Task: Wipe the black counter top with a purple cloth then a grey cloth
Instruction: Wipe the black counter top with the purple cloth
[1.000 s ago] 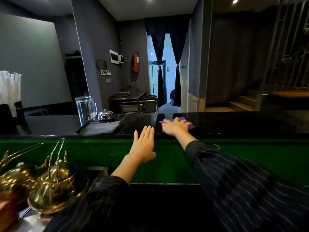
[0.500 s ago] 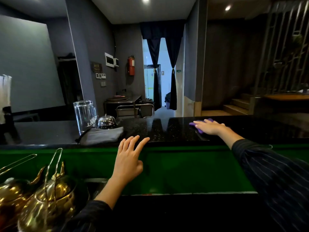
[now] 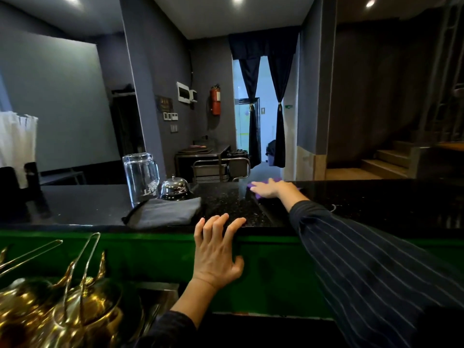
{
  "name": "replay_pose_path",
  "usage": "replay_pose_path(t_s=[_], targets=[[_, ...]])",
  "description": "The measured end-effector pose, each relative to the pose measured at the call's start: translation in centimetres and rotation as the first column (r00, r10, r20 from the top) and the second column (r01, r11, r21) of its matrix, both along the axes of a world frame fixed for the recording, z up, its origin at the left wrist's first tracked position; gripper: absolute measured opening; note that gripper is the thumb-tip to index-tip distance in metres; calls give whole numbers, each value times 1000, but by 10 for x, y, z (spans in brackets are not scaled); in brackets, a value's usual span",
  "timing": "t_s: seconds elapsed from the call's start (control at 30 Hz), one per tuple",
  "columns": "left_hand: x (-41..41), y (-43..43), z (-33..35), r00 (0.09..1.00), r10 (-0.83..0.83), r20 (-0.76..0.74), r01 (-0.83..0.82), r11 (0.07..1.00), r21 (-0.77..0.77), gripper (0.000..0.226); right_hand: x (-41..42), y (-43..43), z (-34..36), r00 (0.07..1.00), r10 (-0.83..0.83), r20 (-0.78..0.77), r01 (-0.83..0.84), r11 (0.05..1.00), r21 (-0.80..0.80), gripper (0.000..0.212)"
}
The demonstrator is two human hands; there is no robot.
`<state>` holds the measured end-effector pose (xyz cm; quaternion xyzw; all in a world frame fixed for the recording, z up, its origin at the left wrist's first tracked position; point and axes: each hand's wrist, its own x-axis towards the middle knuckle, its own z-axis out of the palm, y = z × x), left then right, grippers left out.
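Note:
The black counter top (image 3: 376, 207) runs across the view above a green front panel. My right hand (image 3: 272, 188) lies flat on the purple cloth (image 3: 253, 190) near the counter's far edge, and only the cloth's edges show around the fingers. My left hand (image 3: 217, 249) rests with spread fingers over the counter's near edge, holding nothing. A folded grey cloth (image 3: 163, 212) lies on the counter to the left of my left hand.
An upturned glass pitcher (image 3: 141, 178) and a chrome service bell (image 3: 174, 187) stand behind the grey cloth. Brass teapots (image 3: 62, 317) sit at lower left below the counter. A black holder with white straws (image 3: 17, 156) stands at far left.
My right hand has slid the purple cloth from the counter's right back toward the middle. My left hand has settled its fingers onto the counter's near edge.

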<state>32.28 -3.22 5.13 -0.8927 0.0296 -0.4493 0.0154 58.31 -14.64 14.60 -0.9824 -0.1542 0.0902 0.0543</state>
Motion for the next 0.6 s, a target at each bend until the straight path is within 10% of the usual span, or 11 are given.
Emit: replay_pose_path(t_s=[0.13, 0.3, 0.6], targets=[[-8, 0, 6, 995, 28, -99, -28, 1000, 5, 90, -107, 51, 21, 954, 300, -4, -299, 954, 19, 58], [-27, -11, 16, 978, 58, -198, -69, 996, -50, 86, -148, 18, 31, 852, 522, -25, -519, 851, 82, 52], [-52, -5, 42, 942, -77, -328, 49, 995, -93, 104, -160, 16, 20, 965, 250, 78, -255, 966, 49, 56]])
